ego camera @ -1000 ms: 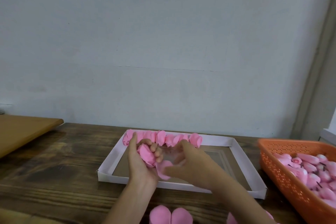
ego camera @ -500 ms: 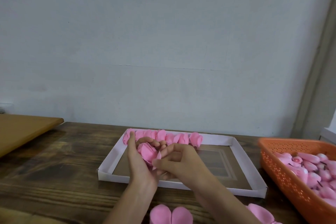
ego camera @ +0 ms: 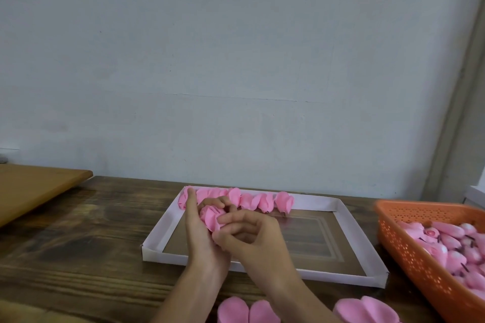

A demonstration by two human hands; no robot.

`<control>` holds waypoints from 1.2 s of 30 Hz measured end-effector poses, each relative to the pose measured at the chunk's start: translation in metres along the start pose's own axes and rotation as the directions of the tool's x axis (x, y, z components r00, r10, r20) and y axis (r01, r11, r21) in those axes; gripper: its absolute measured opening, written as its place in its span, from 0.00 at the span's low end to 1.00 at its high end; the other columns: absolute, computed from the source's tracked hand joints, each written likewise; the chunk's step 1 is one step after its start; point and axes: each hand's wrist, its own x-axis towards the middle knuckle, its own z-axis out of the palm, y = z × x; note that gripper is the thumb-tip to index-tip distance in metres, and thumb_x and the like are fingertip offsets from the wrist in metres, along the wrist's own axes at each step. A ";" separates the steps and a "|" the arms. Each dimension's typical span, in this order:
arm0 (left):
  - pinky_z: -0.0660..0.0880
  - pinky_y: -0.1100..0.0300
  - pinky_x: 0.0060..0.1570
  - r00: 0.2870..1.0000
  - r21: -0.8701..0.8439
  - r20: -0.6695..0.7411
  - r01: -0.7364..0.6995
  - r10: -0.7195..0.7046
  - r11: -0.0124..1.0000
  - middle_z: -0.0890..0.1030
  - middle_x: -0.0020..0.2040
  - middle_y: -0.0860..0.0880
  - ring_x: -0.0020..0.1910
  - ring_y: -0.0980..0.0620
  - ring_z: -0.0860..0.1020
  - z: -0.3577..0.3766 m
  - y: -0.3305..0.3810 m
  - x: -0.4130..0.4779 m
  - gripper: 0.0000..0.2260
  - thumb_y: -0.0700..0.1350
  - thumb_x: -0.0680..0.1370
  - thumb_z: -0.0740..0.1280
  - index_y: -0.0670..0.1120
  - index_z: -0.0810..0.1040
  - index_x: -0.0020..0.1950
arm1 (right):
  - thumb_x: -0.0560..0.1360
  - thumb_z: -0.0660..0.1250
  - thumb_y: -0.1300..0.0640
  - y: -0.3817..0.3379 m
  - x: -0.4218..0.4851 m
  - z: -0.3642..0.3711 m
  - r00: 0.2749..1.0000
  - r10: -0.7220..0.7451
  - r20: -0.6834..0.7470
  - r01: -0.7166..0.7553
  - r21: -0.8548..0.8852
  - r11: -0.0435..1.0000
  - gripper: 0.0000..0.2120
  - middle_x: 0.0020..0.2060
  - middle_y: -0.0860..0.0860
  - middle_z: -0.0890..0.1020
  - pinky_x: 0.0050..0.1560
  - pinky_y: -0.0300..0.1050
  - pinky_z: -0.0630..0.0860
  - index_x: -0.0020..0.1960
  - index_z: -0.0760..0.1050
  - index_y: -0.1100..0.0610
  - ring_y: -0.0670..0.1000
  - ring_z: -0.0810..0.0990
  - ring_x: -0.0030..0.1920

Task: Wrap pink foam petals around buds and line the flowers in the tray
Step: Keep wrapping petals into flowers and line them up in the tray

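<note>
Flower (ego camera: 211,217) cupped in upright left hand (ego camera: 199,233), right hand (ego camera: 252,236) pinching it

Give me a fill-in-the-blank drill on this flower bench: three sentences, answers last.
The finished flowers line the ____ edge of the white tray.
The left hand and right hand together hold one flower, coloured ____.
The unwrapped buds lie in the ____ basket on the right.
Missing words: far; pink; orange.
</note>
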 end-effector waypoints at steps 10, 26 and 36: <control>0.79 0.59 0.32 0.999 -0.012 0.044 0.022 -0.021 1.000 0.80 0.38 0.44 0.33 0.48 0.81 0.004 0.003 -0.003 0.28 0.68 0.78 0.65 0.44 0.79 0.36 | 0.71 0.76 0.62 0.004 -0.002 0.005 0.991 -0.135 -0.017 0.132 -0.138 0.982 0.09 0.37 0.49 0.87 0.44 0.37 0.78 0.46 0.88 0.50 0.43 0.83 0.39; 0.79 0.54 0.38 0.999 -0.085 0.044 0.013 -0.010 0.996 0.80 0.39 0.44 0.34 0.44 0.80 0.004 0.006 -0.001 0.28 0.66 0.78 0.67 0.44 0.77 0.31 | 0.71 0.75 0.63 0.010 -0.007 0.011 0.926 -0.365 -0.093 0.322 -0.306 0.896 0.09 0.45 0.40 0.86 0.40 0.44 0.83 0.42 0.86 0.48 0.47 0.86 0.42; 0.80 0.55 0.34 0.999 -0.084 0.051 0.022 -0.018 0.996 0.81 0.38 0.45 0.33 0.44 0.80 0.003 0.008 -0.002 0.28 0.66 0.77 0.67 0.44 0.75 0.30 | 0.73 0.76 0.65 0.010 -0.011 0.015 0.899 -0.411 -0.149 0.345 -0.336 0.876 0.09 0.50 0.38 0.86 0.40 0.44 0.84 0.42 0.86 0.50 0.46 0.86 0.42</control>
